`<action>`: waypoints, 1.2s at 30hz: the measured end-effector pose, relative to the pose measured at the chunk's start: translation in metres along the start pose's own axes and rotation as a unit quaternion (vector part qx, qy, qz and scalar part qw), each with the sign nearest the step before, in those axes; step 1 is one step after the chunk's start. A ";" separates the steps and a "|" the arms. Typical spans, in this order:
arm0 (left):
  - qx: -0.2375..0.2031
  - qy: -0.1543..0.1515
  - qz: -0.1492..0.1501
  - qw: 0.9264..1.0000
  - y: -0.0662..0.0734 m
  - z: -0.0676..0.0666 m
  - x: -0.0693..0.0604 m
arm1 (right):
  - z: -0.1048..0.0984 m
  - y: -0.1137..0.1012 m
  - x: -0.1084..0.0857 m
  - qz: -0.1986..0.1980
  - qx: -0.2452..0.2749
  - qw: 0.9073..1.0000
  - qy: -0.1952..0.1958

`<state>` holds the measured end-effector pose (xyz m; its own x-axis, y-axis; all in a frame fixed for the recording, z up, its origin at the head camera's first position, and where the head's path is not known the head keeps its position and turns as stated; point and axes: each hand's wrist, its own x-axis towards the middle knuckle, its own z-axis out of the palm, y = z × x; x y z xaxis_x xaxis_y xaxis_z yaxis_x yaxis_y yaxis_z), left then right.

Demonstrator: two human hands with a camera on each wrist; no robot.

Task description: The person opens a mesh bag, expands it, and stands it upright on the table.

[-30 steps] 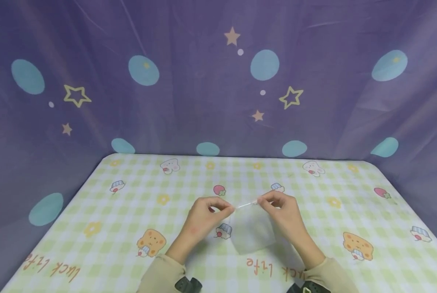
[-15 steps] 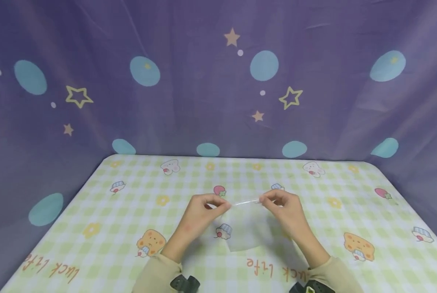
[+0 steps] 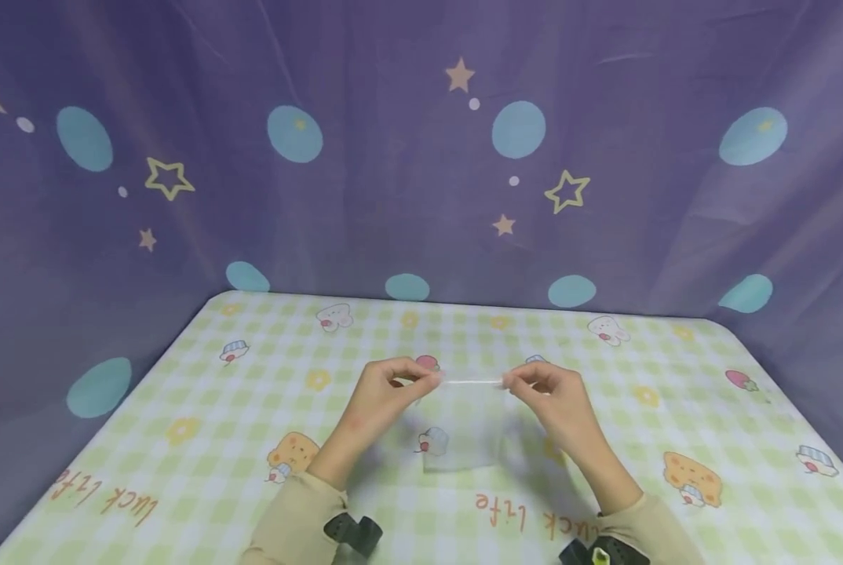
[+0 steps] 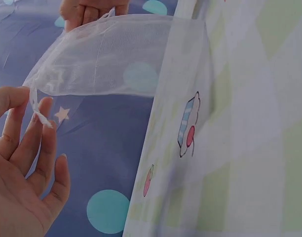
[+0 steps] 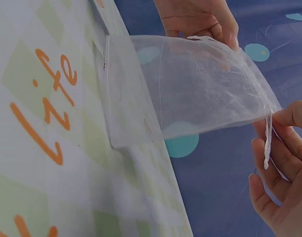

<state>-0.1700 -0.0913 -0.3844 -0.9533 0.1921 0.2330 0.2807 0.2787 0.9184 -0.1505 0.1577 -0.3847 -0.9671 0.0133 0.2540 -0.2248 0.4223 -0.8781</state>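
A sheer white drawstring bag (image 3: 467,428), seemingly organza, hangs upright between my two hands with its top edge stretched nearly level. My left hand (image 3: 386,404) pinches one top corner between thumb and finger. At the opposite corner, my right hand (image 3: 559,408) pinches the bag in the same way. A short white drawstring (image 4: 38,109) dangles beside the left fingers in the left wrist view. Another cord end (image 5: 267,148) hangs by the right fingers in the right wrist view. Nothing shows inside the see-through mesh.
Below the hands lies a table with a green and white checked cloth (image 3: 202,463) printed with cartoons and lettering. A purple curtain (image 3: 393,204) with stars and blue ovals stands behind the table and at its sides. Dark straps (image 3: 354,534) circle both wrists.
My left hand has moved left and up, spreading the bag's top edge wider and levelling it from its earlier slant. Both hands keep their pinch. The head view has shifted slightly.
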 end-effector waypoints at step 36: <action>-0.021 0.007 0.020 1.000 0.008 0.003 0.001 | -0.004 -0.015 -0.004 -0.022 0.061 0.998 -0.003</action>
<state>-0.1684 -0.0859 -0.3777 -0.9432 0.1885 0.2734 0.3133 0.2318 0.9209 -0.1430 0.1553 -0.3711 -0.9564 -0.0082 0.2919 -0.2801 0.3087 -0.9090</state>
